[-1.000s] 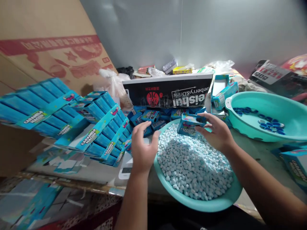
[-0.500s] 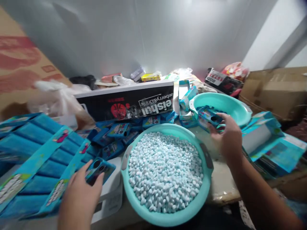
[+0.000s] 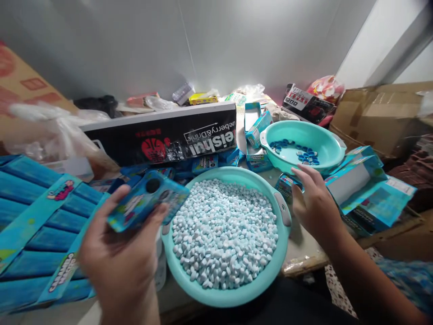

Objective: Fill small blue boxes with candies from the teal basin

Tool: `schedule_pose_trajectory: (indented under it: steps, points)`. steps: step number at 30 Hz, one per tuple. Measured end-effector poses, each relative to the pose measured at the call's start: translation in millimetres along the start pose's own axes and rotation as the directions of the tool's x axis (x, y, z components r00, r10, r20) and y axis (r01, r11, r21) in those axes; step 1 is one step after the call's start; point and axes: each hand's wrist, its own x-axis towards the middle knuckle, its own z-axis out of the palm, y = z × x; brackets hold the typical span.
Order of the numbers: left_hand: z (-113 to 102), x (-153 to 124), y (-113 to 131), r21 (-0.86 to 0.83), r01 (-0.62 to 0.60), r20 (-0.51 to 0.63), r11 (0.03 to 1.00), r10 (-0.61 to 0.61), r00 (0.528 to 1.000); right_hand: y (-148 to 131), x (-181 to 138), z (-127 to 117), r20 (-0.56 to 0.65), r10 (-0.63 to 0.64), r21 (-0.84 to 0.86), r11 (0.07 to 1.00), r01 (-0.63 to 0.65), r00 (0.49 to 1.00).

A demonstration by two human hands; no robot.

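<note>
My left hand point(image 3: 123, 253) is wrapped round a blue printed candy box point(image 3: 140, 201) with a round dark opening, held tilted by the near bowl's left edge. A turquoise bowl point(image 3: 225, 295) full of small pale blue and white candies point(image 3: 225, 234) stands in front of me. My right hand point(image 3: 316, 205) is right of it, fingers apart and curved. By its thumb is a small blue box point(image 3: 287, 183) with a shiny edge; whether they touch is unclear. Behind that hand, a second turquoise bowl point(image 3: 323, 151) holds some blue, shiny round pieces point(image 3: 307, 155).
Rows of blue candy boxes point(image 3: 50, 216) fill the left side. A black printed carton point(image 3: 158, 140) stands behind the full bowl. Opened blue display boxes point(image 3: 368, 194) lie at the right, near a brown cardboard box point(image 3: 382, 119). A plastic bag point(image 3: 67, 131) is back left.
My left hand has lifted its candy box up and right, closer to the full bowl. My right hand has lowered from the second bowl's rim, its fingers now apart. The view has shifted slightly.
</note>
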Motion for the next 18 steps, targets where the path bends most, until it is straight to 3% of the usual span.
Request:
schedule_pose_trajectory:
  steps: [1, 3, 6, 7, 9, 10, 11, 12, 18]
  points:
    - [15, 3, 8, -0.044, 0.019, -0.031, 0.999, -0.02, 0.999, -12, 6, -3, 0.026, -0.093, 0.11, 0.99, 0.089, 0.995]
    - [40, 5, 14, -0.099, 0.047, 0.012, 0.994, -0.046, 0.999, -34, 17, -4, 0.159, -0.234, 0.269, 0.945, 0.186, 0.959]
    - [60, 3, 4, -0.119, 0.057, 0.169, 0.991, -0.036, 0.985, -58, 27, 8, 0.479, -0.255, 0.268, 0.954, 0.137, 0.84]
    - [62, 3, -2, -0.109, 0.06, 0.223, 0.992, -0.034, 0.974, -63, 28, 13, 0.607, -0.248, 0.259, 0.96, 0.107, 0.755]
    - [62, 3, -15, -0.059, 0.061, 0.353, 0.996, -0.036, 0.935, -68, 27, 25, 0.798, -0.276, 0.286, 0.956, 0.066, 0.535]
    - [61, 3, -20, -0.031, 0.056, 0.412, 0.998, -0.039, 0.91, -70, 26, 29, 0.842, -0.313, 0.32, 0.946, 0.061, 0.438]
    - [60, 4, -25, -0.006, 0.05, 0.454, 0.999, -0.042, 0.89, -72, 24, 33, 0.857, -0.355, 0.357, 0.932, 0.067, 0.373]
    - [59, 4, -28, 0.013, 0.047, 0.479, 0.999, -0.047, 0.876, -73, 23, 37, 0.853, -0.389, 0.386, 0.919, 0.081, 0.346]
    - [59, 4, -29, 0.025, 0.055, 0.491, 0.998, -0.06, 0.869, -79, 19, 49, 0.819, -0.388, 0.357, 0.921, 0.154, 0.423]
